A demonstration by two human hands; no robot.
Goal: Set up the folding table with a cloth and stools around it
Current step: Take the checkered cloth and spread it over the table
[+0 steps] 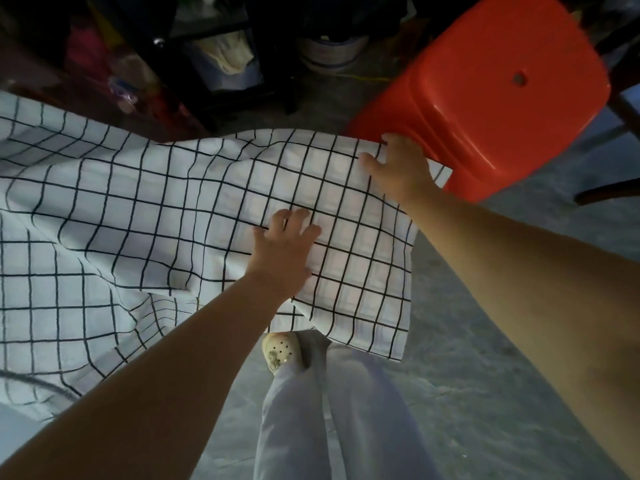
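The checked cloth (145, 209) lies rumpled over the tabletop (97, 109), of which a brown strip shows bare along the far edge, and its near right corner hangs off the edge above my shoe (280, 351). My left hand (282, 258) presses flat on the cloth near that right edge, fingers (298, 216) straight and spread. My right hand (398, 168) grips the cloth's far right corner, thumb on top and the other fingers curled over the hem. Just beyond that hand stands a red plastic stool (491, 109), close to the tabletop's far right corner. Grey concrete floor (485, 341) runs beneath, and dark clutter crowds the far side.
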